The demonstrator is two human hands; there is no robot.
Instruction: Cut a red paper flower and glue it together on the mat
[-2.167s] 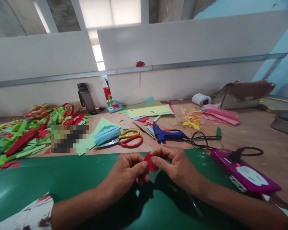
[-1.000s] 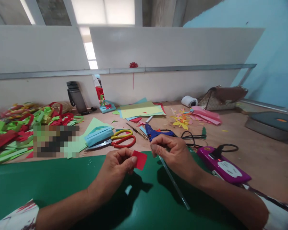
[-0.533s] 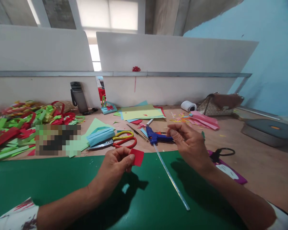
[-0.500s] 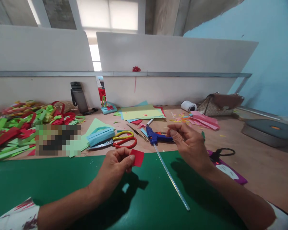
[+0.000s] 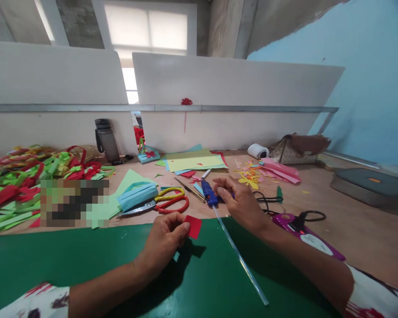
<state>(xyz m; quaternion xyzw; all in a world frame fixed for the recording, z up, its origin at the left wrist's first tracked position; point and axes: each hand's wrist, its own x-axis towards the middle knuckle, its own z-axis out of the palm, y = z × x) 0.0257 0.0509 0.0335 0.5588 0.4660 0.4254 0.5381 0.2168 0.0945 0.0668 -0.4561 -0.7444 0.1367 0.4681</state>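
Note:
My left hand (image 5: 167, 234) pinches a small red paper square (image 5: 194, 227) by its left edge, just above the green mat (image 5: 86, 260). My right hand (image 5: 240, 201) is over the handle of a blue glue gun (image 5: 210, 194), its fingers loosely bent and apart. That hand hides much of the handle; whether it touches it I cannot tell. From the back of the gun a long clear glue stick (image 5: 240, 256) runs across the mat toward me. Left of the gun lie scissors (image 5: 170, 204) with red and yellow handles, and tweezers (image 5: 191, 190).
Folded blue paper (image 5: 137, 196) lies by the scissors, and yellow sheets (image 5: 192, 161) lie farther back. A purple power strip (image 5: 308, 236) with a plugged-in cord is at right. Paper strips (image 5: 29, 185) heap at left near a bottle (image 5: 106, 141). A handbag (image 5: 295, 148) and case (image 5: 371, 187) stand right.
My right hand has moved left, from the end of the glue gun's handle to over it. The left hand keeps the red square, almost unmoved. The view has shifted slightly.

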